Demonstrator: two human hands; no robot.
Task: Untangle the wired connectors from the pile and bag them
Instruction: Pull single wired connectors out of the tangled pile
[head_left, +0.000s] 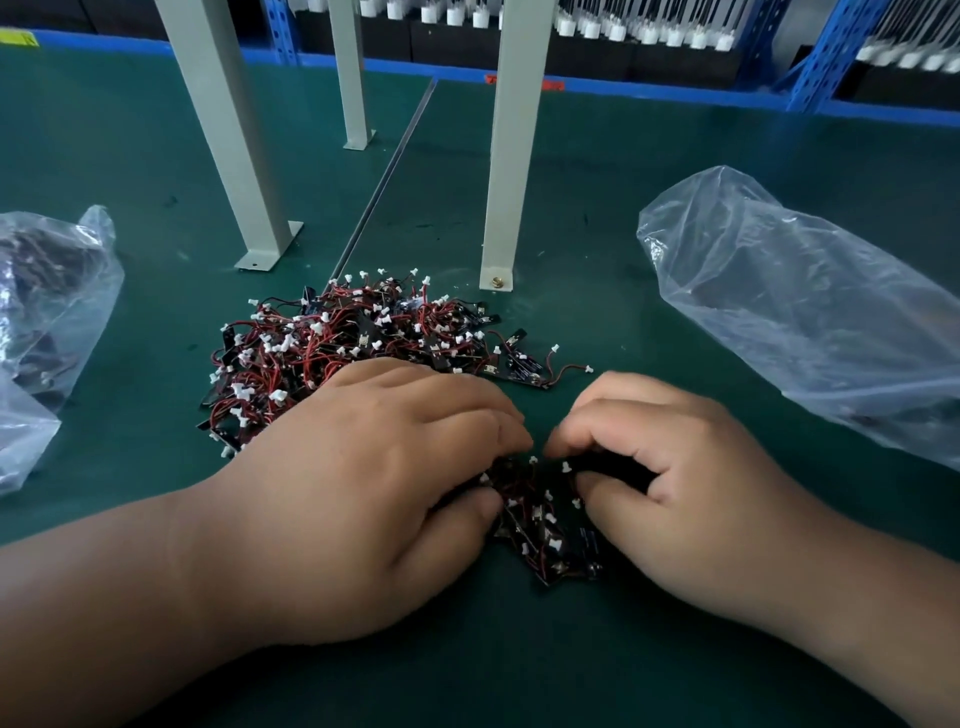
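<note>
Both hands are down low on the tabletop (467, 665) and drawn in close together. My left hand (374, 467) has its fingers curled over a small clump (540, 525) of connectors, thumb pinching it from the near side. My right hand (675, 467) is curled onto the same clump from the other side, thumb tucked in against it. I've got it between the two hands like this, I'd say, so each can tug a wire its own way and keep the black boards and white plugs clear of the rest. The big pile (353, 343), red wire and white plugs all knotted up, lies just beyond my left hand, with a few loose ones trailing out beyond the gap between the hands, near enough to reach for the next bunch. Out past my right hand lies the right bag (810, 322), clear plastic, on its side. It looks mostly empty, though I can't tell for sure what is in its near end. Well off to the outside of my left hand slumps the left bag (47, 312), with a dark mass flecked white inside, likely connectors.
</note>
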